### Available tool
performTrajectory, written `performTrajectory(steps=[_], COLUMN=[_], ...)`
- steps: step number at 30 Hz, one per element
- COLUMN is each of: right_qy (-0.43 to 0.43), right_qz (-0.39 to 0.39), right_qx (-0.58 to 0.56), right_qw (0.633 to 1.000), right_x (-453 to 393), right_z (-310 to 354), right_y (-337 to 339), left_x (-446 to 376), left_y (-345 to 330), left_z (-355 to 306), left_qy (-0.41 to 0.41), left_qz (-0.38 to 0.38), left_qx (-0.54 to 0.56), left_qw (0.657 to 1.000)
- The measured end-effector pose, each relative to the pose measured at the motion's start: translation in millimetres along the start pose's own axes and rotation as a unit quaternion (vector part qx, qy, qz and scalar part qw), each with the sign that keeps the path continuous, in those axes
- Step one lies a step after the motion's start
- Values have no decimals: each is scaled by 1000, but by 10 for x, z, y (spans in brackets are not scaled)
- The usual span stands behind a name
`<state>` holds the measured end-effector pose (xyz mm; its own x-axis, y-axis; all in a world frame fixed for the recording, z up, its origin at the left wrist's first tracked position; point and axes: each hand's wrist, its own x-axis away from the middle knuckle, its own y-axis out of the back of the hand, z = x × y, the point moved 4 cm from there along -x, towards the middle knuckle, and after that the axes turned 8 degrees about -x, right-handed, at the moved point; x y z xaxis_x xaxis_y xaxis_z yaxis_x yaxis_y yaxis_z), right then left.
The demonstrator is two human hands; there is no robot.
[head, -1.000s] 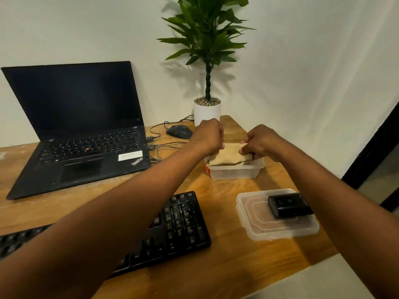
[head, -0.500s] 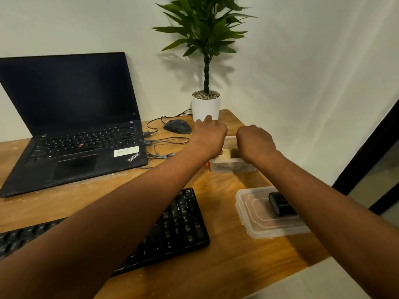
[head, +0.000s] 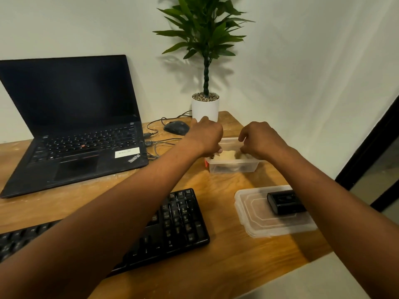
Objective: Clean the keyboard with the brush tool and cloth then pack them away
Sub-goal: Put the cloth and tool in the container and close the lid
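Cloth (head: 228, 156): folded, lying in clear container (head: 234, 167), long axis left-right.
Left hand (head: 207, 135): fingers curled onto cloth.
Right hand (head: 260, 140): likewise, right end.

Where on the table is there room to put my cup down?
Bare wood shows between the keyboard and the clear lid, and in front of the laptop, above the keyboard. The back corner is crowded: mouse, cables, plant pot and the container both hands reach into.
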<state>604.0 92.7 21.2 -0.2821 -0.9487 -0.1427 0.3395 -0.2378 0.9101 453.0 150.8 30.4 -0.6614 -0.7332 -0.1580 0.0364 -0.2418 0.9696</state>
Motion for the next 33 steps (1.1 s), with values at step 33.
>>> performTrajectory(steps=[33], right_qy=[-17], right_qz=[152], right_qx=[-99], right_qw=[983], right_x=[1558], right_z=[-972], right_y=[461], left_x=[1127], left_y=[-37], left_z=[-1149], left_qy=[-101], left_qz=[56], left_qx=[234], left_qw=[965])
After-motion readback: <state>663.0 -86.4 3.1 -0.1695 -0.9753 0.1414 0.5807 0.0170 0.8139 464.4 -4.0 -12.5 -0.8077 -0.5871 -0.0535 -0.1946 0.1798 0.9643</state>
